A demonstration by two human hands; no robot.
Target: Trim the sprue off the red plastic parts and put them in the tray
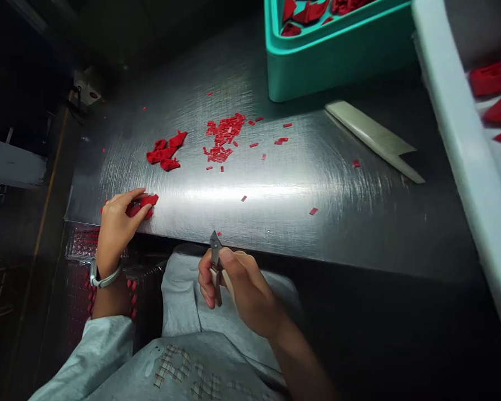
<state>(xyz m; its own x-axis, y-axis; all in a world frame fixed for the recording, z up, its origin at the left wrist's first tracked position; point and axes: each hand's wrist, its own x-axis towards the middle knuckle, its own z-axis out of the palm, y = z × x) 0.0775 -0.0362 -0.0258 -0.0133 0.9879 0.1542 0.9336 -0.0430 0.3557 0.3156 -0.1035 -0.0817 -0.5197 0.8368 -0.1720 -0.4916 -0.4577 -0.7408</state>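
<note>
My left hand (122, 216) is at the table's left front edge, its fingers closed around red moulded pieces (149, 201) that it partly hides. My right hand (237, 273) grips a pair of nippers (215, 250) with pale handles, their metal jaws pointing up near the front edge. A few red parts (166, 151) lie bunched just beyond my left hand. To the right of them is a scattered heap of small flat red chips (226, 131). Single chips are strewn over the metal table (284, 192).
A teal bin (338, 69) with red pieces stands at the back right. Beside it lies a pale notched strip (371, 136). A white rail (455, 111) runs along the right, with red parts (499, 108) past it. Below the left edge sit clear trays (81, 245) of red parts.
</note>
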